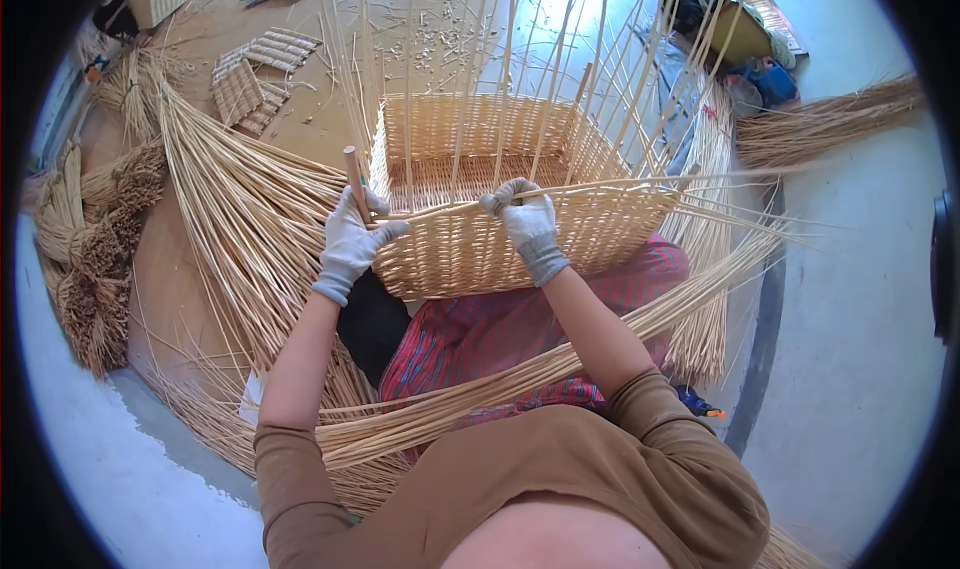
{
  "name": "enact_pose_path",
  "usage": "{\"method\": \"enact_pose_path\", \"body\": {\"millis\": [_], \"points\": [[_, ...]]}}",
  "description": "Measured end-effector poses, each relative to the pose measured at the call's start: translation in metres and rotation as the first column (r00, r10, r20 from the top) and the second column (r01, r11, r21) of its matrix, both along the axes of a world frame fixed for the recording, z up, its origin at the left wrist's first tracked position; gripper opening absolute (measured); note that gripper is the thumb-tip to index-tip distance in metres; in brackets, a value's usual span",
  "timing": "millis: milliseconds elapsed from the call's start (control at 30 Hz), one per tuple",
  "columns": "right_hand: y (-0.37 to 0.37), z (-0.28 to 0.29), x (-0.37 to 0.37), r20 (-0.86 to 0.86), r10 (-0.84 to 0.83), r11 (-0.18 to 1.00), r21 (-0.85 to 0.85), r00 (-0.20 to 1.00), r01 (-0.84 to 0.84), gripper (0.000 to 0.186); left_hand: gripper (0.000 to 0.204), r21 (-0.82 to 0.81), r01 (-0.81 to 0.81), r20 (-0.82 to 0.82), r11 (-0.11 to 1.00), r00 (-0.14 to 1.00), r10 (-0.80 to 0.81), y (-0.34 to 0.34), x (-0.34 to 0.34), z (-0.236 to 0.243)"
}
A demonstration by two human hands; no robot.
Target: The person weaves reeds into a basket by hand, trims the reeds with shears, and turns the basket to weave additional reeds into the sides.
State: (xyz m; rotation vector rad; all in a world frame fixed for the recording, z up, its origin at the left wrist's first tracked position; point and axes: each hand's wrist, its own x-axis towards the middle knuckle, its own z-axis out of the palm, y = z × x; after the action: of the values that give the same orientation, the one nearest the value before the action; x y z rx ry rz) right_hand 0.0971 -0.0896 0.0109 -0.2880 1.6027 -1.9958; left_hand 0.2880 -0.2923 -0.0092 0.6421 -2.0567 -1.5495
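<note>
A rectangular wicker basket (480, 244) leans on my lap with its open top facing up and away from me; tall thin upright rods rise from its walls. My left hand (348, 244), in a white glove with a grey cuff, grips the basket's near left corner, where a thick wooden corner post (354, 177) sticks up. Its thumb points along the rim. On the near rim, my right hand (527, 219), gloved alike, has its fingers closed round a thin willow rod (600, 188). That rod runs along the rim and past the right corner.
Long loose rods (240, 209) fan out at the left, and another bundle (500, 394) crosses my lap over a red patterned cloth (480, 324). Further bundles (830, 124) lie at the right. Woven slatted pieces (250, 79) and scraps (440, 54) lie on the floor beyond.
</note>
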Motion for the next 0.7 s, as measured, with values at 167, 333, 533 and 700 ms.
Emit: {"method": "enact_pose_path", "body": {"millis": [167, 333, 533, 700], "points": [[0.004, -0.004, 0.004, 0.013, -0.028, 0.999, -0.045, 1.0, 0.028, 0.021, 0.064, -0.196, -0.099, 0.088, 0.976, 0.989, 0.118, 0.008, -0.006, 0.002], [0.015, 0.013, 0.033, -0.22, -0.022, 0.993, -0.118, 0.975, -0.004, 0.02, 0.064, -0.204, -0.13, 0.086, 0.97, 0.985, 0.15, 0.01, -0.004, -0.001], [0.049, 0.049, 0.128, -0.76, 0.221, 0.969, 0.24, 0.611, -0.053, 0.015, 0.061, -0.205, -0.11, 0.082, 0.973, 0.988, 0.129, 0.01, -0.009, 0.009], [-0.015, 0.103, 0.055, -0.784, 0.338, 0.922, 0.386, 0.52, -0.018, 0.012, 0.052, -0.134, -0.168, 0.137, 0.977, 0.973, 0.186, 0.011, -0.014, 0.011]]}}
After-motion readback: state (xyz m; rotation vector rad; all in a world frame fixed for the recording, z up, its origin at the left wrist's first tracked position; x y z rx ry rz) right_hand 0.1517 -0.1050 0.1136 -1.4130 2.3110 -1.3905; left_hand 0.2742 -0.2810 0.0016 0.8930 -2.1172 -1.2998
